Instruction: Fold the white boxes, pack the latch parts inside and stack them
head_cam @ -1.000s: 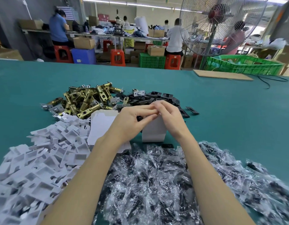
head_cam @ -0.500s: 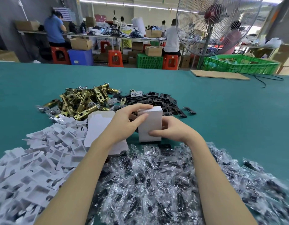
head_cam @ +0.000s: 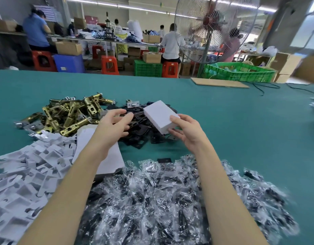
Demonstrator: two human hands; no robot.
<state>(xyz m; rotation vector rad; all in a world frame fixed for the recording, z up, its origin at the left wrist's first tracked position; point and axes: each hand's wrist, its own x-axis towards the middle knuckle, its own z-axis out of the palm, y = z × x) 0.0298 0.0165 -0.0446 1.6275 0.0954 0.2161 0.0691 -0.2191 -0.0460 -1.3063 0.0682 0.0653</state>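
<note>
A closed white box (head_cam: 160, 116) is lifted above the green table (head_cam: 241, 121); my right hand (head_cam: 185, 131) grips its near end with thumb and fingers. To the left of the box, my left hand (head_cam: 115, 125) hovers with relaxed fingers and holds nothing. Brass latch bolts (head_cam: 67, 114) lie heaped at the left. Black plates (head_cam: 143, 137) are piled under the hands. Flat white box blanks (head_cam: 101, 151) sit beneath my left forearm. White card inserts (head_cam: 23, 174) cover the near left, and clear bags of dark parts (head_cam: 170, 200) spread across the near edge.
A cardboard sheet (head_cam: 219, 83) and a black cable (head_cam: 264, 89) lie at the table's far right. Behind stand a large fan (head_cam: 212, 27), green crates (head_cam: 239, 72) and people working at benches. Bare green cloth stretches to the right of the box.
My left hand has let go of the box and drawn left. My right hand has lifted the box and tilted it toward the right, away from the spot where it stood upright.
</note>
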